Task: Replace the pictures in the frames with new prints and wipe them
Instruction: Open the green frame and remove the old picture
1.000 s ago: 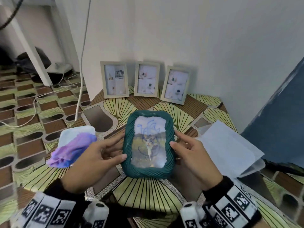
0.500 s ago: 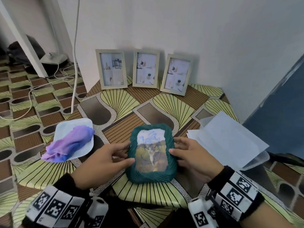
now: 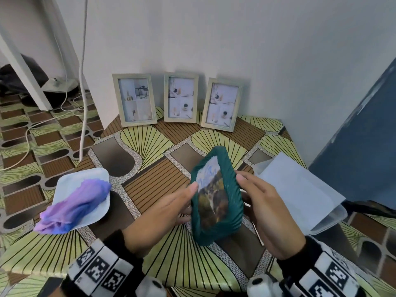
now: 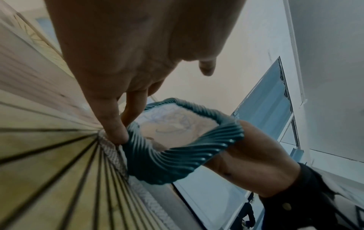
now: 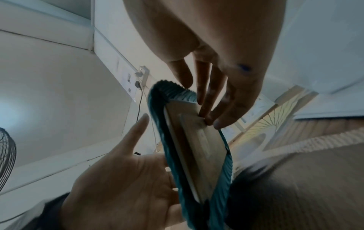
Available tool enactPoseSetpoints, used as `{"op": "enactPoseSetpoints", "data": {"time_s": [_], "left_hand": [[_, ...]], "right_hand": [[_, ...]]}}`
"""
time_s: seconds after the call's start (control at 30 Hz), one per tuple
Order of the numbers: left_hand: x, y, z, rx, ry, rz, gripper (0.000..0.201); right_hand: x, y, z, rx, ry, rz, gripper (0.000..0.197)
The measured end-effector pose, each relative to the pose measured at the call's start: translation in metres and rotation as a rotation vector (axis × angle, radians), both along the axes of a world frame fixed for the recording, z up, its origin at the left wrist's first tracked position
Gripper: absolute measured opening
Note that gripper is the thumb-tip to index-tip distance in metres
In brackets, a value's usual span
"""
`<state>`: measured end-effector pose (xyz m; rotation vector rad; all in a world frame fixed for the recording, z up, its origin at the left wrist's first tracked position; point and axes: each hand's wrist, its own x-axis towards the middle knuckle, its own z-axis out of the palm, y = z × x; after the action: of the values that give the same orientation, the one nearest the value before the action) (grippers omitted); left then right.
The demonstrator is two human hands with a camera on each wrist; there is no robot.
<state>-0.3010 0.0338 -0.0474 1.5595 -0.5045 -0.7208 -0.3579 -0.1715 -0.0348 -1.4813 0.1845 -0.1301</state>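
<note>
A teal ribbed picture frame stands tilted on edge in the lower centre of the head view, its lower corner down on the patterned table, its glass face with a brown and pale print turned toward the left of the picture; the left hand lies at its left side with straight, relaxed fingers, the thumb tip touching the frame's left rim, and in the left wrist view one fingertip presses at the frame's lower corner against the table; the right hand holds the frame from the right, thumb on the front rim in the head view, and the right wrist view shows its fingers curled onto the pale backing board behind; along the wall in the upper centre three pale wooden frames stand upright side by side, each with a light print; at the left of the head view a white tray carries a purple cloth that hangs over its lower left edge; at the right a stack of white sheets lies on a clear plastic folder, just beside the right hand; a white cable hangs down in the upper left.
</note>
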Motion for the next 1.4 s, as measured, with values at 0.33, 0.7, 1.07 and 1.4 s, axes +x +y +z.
{"op": "enactPoseSetpoints", "data": {"time_s": [0.33, 0.7, 1.07, 1.4], "left_hand": [[0.02, -0.003, 0.011, -0.032, 0.073, 0.125, 0.106], [0.03, 0.054, 0.01, -0.039, -0.202, 0.113, 0.06], [0.028, 0.061, -0.002, 0.2, -0.385, -0.065, 0.054], [-0.001, 0.079, 0.004, 0.678, -1.084, -0.215, 0.044]], "right_hand": [[0.003, 0.016, -0.004, -0.325, -0.17, 0.197, 0.039], [0.003, 0.023, -0.012, -0.757, -0.076, 0.431, 0.051], [0.006, 0.029, -0.017, -0.942, -0.014, 0.538, 0.052], [-0.002, 0.003, 0.004, -1.029, -0.17, 0.404, 0.03]]}}
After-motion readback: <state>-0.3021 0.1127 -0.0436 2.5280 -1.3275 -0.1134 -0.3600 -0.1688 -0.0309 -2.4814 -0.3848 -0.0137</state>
